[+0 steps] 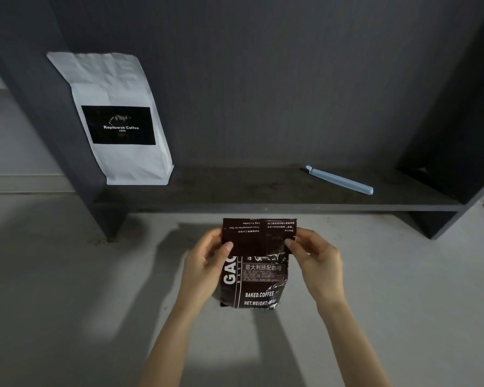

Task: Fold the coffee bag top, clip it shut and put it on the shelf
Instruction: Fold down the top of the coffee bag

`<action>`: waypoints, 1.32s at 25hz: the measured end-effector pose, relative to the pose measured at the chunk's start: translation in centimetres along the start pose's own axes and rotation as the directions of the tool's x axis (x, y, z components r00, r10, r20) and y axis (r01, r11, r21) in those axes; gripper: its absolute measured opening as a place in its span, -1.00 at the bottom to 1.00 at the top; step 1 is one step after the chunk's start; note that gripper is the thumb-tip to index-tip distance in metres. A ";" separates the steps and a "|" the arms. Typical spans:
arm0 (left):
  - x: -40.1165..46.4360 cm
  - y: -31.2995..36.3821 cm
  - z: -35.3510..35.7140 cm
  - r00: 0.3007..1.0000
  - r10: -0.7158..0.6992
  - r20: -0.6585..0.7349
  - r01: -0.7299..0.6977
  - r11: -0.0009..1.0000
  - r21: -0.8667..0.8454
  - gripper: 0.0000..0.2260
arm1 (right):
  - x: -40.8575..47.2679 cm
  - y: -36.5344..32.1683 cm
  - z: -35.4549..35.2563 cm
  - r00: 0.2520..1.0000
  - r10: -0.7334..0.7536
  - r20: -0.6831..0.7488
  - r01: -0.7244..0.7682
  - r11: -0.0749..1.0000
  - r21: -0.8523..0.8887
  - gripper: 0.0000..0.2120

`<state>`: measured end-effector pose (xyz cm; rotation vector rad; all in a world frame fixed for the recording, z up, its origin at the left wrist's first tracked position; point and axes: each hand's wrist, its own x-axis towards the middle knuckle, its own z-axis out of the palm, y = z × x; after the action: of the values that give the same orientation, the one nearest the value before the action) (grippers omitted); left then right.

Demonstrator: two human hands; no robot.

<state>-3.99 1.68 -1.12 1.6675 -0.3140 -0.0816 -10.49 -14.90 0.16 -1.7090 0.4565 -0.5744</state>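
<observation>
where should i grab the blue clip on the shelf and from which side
Take the blue clip around its middle, coming from above and in front with the right hand, fingers across its narrow width. It lies flat and closed on the shelf, slanting from back left to front right, with bare board on both long sides. The right hand is nearer, but both hands now pinch the dark coffee bag.

Dim, greyish light from above casts long soft arm shadows on the floor (67, 275), with wide-angle bending at the shelf (263, 191) edges.

On the shelf (263, 191), a white bag (118, 118) stands left, a clip (340, 180) lies right; the coffee bag (256, 263) sits before it.
</observation>
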 end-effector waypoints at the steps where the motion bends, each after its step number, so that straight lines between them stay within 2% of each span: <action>1: 0.0 -0.1 -0.1 1.000 -0.012 0.008 0.012 1.000 -0.011 -0.78 | 0.0 0.2 0.1 1.000 0.007 0.014 -0.007 1.000 0.014 -0.77; 4: -0.1 -0.4 -0.4 0.999 -0.040 -0.001 0.040 0.999 -0.033 -0.76 | -0.3 0.8 0.3 0.998 0.046 0.040 -0.048 0.997 0.053 -0.84; 6: -0.1 -0.5 -0.3 0.999 -0.048 -0.023 0.048 0.999 -0.009 -0.77 | -0.3 1.1 0.2 0.998 0.063 0.007 -0.063 0.998 0.027 -0.90; 11: 0.1 0.1 0.2 0.995 -0.010 -0.103 0.020 0.995 0.100 -0.92 | -0.1 1.0 0.2 0.996 0.056 -0.070 -0.059 0.997 -0.041 -0.96; 14: 0.8 0.5 0.4 0.983 -0.014 -0.185 0.033 0.995 0.098 -0.86 | 0.4 0.7 0.1 0.993 0.059 -0.100 -0.062 0.998 -0.032 -0.95; 19: 3.6 1.5 1.8 0.980 -0.052 -0.193 0.057 0.998 0.020 -0.78 | 2.8 0.0 -0.6 0.987 0.066 -0.149 -0.065 0.998 0.009 -0.93; 22: 5.0 1.4 2.8 0.971 -0.095 -0.218 0.099 0.995 0.005 -0.72 | 4.3 -0.1 -0.7 0.988 0.046 -0.150 -0.049 0.999 -0.013 -0.93; 27: 5.6 0.2 3.7 0.973 -0.113 -0.203 0.120 0.993 0.022 -0.77 | 5.0 0.9 -0.8 0.993 0.072 -0.091 -0.074 0.997 -0.015 -0.89; 33: 6.3 -0.1 3.9 0.977 -0.045 -0.209 0.068 0.993 0.101 -0.73 | 5.8 1.2 -0.7 0.997 0.055 -0.045 -0.057 0.997 -0.049 -0.87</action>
<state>1.17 -3.72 -0.89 1.7755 -0.1149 0.0672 -6.23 -19.13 -0.16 -1.7283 0.5520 -0.5647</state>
